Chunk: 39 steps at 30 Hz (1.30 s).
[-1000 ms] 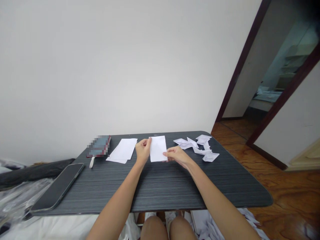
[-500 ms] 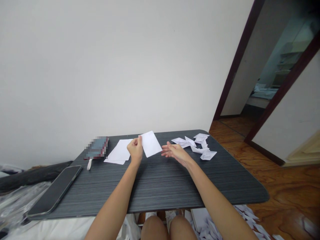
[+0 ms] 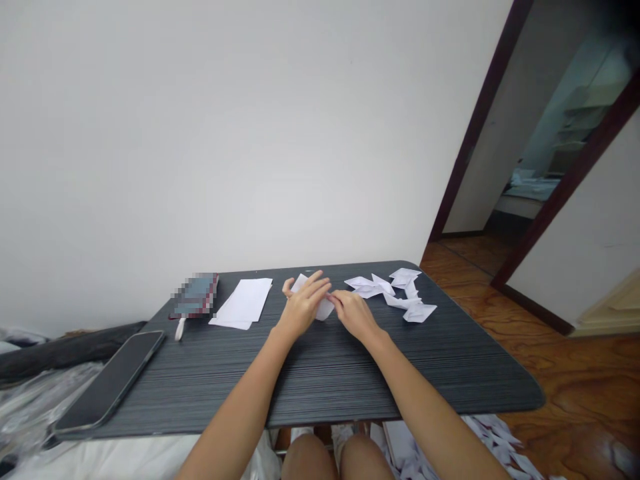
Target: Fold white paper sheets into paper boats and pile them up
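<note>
A white sheet of paper point(image 3: 325, 311) is between my hands over the middle of the dark table point(image 3: 335, 380), partly covered by my fingers. My left hand point(image 3: 302, 308) lies across it with the fingers stretched out and the thumb apart. At the paper's right side, my right hand point(image 3: 356, 313) is closed, its thumb and finger pinching the edge. To the left rests a small stack of white paper point(image 3: 244, 301). Several folded white paper pieces point(image 3: 370, 286) lie to the right of my right hand.
A phone point(image 3: 113, 380) lies at the table's left edge. Behind it is a blurred-out item point(image 3: 195, 297) with a white strap. A white wall point(image 3: 300, 133) rises behind the table. More folded papers point(image 3: 495, 440) are below the table at the right, near my legs.
My left hand has gone from gripping the sheet's left edge to lying over it with fingers extended. My right hand, open before, has closed on the sheet's right side.
</note>
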Available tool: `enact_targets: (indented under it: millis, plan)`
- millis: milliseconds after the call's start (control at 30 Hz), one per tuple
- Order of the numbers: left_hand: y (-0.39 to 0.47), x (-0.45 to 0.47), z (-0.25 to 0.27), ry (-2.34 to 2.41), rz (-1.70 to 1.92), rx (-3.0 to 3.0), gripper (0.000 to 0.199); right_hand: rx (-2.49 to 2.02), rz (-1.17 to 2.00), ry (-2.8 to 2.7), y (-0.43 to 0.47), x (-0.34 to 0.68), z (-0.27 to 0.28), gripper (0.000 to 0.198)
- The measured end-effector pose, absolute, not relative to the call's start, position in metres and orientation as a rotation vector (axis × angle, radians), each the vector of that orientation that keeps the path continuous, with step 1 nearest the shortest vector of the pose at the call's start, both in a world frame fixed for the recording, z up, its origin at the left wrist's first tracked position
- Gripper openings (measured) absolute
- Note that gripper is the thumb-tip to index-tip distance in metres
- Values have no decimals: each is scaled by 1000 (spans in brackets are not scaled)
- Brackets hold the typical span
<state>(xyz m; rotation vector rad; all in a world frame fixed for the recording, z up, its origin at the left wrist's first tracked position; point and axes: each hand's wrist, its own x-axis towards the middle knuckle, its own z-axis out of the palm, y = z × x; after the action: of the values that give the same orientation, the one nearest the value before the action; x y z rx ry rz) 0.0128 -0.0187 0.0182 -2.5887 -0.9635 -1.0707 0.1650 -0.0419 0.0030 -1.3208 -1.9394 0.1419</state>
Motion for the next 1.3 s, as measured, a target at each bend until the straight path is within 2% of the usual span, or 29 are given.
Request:
enact_targets:
  millis: [100,267,367,500,567,733,800,867,1000,1100,1300]
  plan:
    - [-20,19,13,-959,-932,-2623,26,-1262,76,-2056,-44,164,5,26]
    - [-10,9,14,-1052,-912,-2551,21,-1250,65,-2067,-42,172,8,26]
    - [-2,-10,22,-1245,-995,-2435,21,-1276,109,-2031,-37,182,9,25]
    - [2,-27,33,-1610,-1284,-2064,26,-1324,109,-1999,-35,193,9,26]
    - [-2,-25,36,-1465,-1284,-2234,23,-1291,109,-2037,-37,193,10,26]
    - [-12,-2,29,-945,-915,-2957,21,-1123,223,-1978,-40,181,14,22]
    - [-11,5,22,-1038,-1073,-3017,22,-1102,323,-1770,-38,179,15,18]
    - [-7,8,16,-1228,-1436,-2965,22,-1065,485,-1499,-35,179,17,17]
    - [-3,11,13,-1520,-2050,-2795,23,-954,969,-1269,-31,184,17,37]
    - [-5,13,14,-1558,-2193,-2781,23,-945,1183,-1281,-32,184,15,36]
    - [-9,14,18,-1550,-2378,-2901,21,-812,1264,-1150,-32,184,12,26]
